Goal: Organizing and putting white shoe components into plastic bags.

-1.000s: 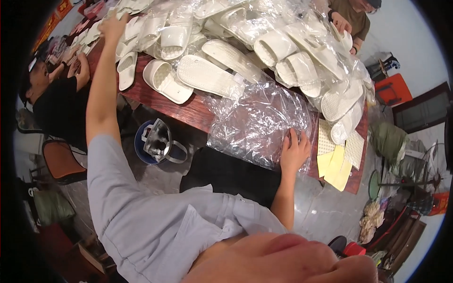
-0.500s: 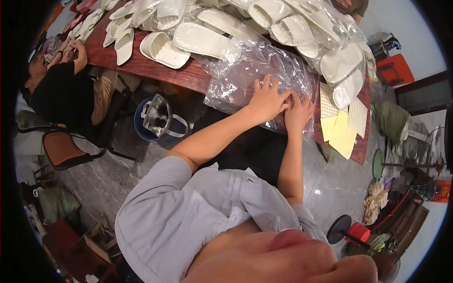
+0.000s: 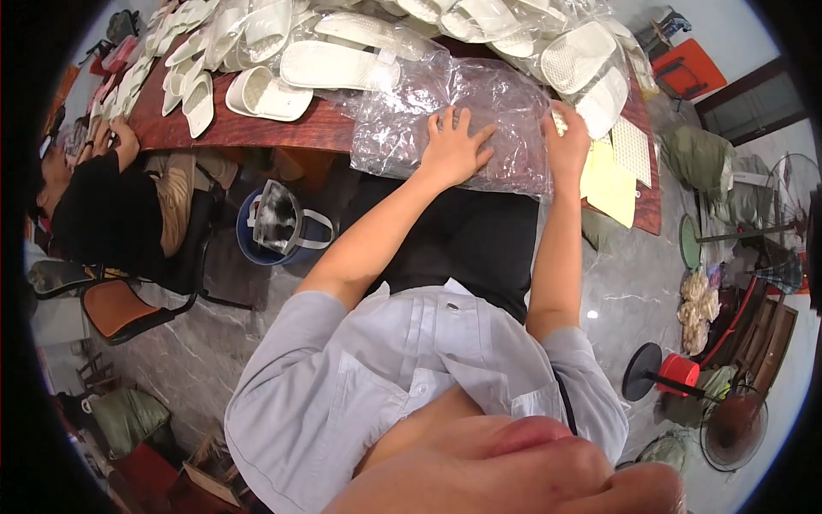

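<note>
A clear plastic bag (image 3: 505, 98) lies crinkled at the front edge of the red-brown table. My left hand (image 3: 454, 150) rests flat on it with fingers spread. At the bag's right edge, my right hand (image 3: 568, 141) has its fingers curled closed. A bit of cream dotted material (image 3: 560, 123) shows by those fingers; whether they grip it or the bag's edge is hidden. Close to the right hand lie yellow paper pieces (image 3: 610, 193) and a cream dotted sheet (image 3: 631, 152). Beyond the bag, a white slipper (image 3: 338, 67) lies sole up, partly under plastic.
Many white slippers (image 3: 267, 96), some bagged, cover the table's far side (image 3: 330, 124). A blue bucket (image 3: 248, 236) holding a bag stands on the floor at left. Another person in black (image 3: 111, 206) sits at the table's left, beside an orange-brown chair (image 3: 124, 304). Fans stand at right.
My hands have moved apart: the left lies flat on the bag, while the right has gone to its right edge. The bag looks smoother. The whole view has shifted slightly.
</note>
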`<action>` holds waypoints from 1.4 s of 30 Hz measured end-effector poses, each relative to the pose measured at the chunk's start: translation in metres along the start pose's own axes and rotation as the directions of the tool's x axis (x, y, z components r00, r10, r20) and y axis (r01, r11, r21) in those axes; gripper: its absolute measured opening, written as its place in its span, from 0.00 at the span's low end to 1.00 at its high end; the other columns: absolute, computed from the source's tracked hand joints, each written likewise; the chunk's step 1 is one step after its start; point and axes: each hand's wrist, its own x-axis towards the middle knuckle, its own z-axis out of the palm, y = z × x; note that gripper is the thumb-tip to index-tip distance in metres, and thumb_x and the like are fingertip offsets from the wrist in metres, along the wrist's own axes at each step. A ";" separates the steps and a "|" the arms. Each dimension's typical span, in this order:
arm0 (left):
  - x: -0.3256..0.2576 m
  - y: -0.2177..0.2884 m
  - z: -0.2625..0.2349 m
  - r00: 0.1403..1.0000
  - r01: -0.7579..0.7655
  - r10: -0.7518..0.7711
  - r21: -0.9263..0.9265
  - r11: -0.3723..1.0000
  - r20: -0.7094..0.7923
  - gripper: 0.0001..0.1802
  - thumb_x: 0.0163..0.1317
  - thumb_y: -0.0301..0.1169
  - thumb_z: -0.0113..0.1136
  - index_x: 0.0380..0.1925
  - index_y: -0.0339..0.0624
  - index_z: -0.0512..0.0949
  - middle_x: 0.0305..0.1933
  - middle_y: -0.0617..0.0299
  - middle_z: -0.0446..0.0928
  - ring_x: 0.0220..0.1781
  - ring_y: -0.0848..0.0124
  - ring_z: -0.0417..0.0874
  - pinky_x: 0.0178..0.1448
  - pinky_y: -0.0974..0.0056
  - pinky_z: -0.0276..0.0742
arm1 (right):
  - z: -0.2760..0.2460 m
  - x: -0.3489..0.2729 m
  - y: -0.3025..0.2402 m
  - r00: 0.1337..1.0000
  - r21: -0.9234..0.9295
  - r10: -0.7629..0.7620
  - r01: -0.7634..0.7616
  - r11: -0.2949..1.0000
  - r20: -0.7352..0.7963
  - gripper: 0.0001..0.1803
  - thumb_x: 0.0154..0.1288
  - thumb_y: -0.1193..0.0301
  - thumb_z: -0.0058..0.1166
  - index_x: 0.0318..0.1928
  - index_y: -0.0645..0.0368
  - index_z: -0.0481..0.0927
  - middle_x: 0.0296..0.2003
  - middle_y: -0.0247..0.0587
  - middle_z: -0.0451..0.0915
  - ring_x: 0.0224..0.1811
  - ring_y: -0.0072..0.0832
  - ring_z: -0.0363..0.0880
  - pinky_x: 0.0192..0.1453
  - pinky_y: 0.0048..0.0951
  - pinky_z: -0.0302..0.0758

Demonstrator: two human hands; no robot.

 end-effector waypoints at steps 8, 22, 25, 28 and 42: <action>0.003 0.003 -0.002 0.999 0.007 -0.004 -0.057 0.998 0.043 0.26 0.65 0.51 0.51 0.62 0.62 0.71 0.67 0.43 0.61 0.69 0.40 0.57 0.68 0.34 0.47 | 0.015 0.051 0.097 0.986 -0.573 0.156 -0.164 0.803 -0.064 0.58 0.50 0.66 0.67 0.73 0.22 0.41 0.69 0.66 0.47 0.68 0.66 0.52 0.64 0.66 0.57; 0.048 0.009 -0.026 0.871 0.040 -0.056 0.043 0.998 0.489 0.38 0.52 0.50 0.67 0.64 0.65 0.67 0.63 0.43 0.64 0.64 0.40 0.65 0.56 0.35 0.67 | -0.032 0.102 0.126 0.914 -0.674 -0.382 0.196 0.712 -0.138 0.30 0.57 0.80 0.50 0.63 0.56 0.69 0.38 0.46 0.81 0.36 0.43 0.80 0.42 0.41 0.75; 0.061 0.013 -0.027 0.855 0.008 -0.020 0.025 1.000 0.519 0.45 0.47 0.46 0.73 0.67 0.63 0.63 0.59 0.43 0.69 0.59 0.42 0.71 0.53 0.41 0.72 | -0.068 0.127 0.133 0.875 -0.677 -0.432 0.182 0.713 -0.220 0.20 0.58 0.79 0.49 0.52 0.56 0.78 0.36 0.44 0.82 0.36 0.44 0.80 0.42 0.42 0.75; 0.071 0.018 -0.030 0.854 -0.001 0.004 -0.006 1.000 0.521 0.50 0.43 0.42 0.76 0.68 0.61 0.61 0.55 0.43 0.72 0.55 0.45 0.75 0.52 0.46 0.74 | -0.104 0.153 0.123 0.826 -0.634 -0.448 0.150 0.759 -0.341 0.16 0.59 0.77 0.47 0.45 0.53 0.82 0.36 0.44 0.83 0.39 0.43 0.82 0.43 0.42 0.76; 0.078 0.032 -0.025 0.803 -0.060 0.059 -0.018 0.998 0.593 0.47 0.50 0.44 0.70 0.70 0.78 0.56 0.60 0.42 0.69 0.59 0.43 0.73 0.57 0.48 0.74 | -0.258 0.186 -0.036 0.937 -0.404 -0.313 0.350 0.845 0.158 0.14 0.65 0.69 0.52 0.51 0.50 0.81 0.39 0.43 0.85 0.39 0.30 0.84 0.45 0.31 0.77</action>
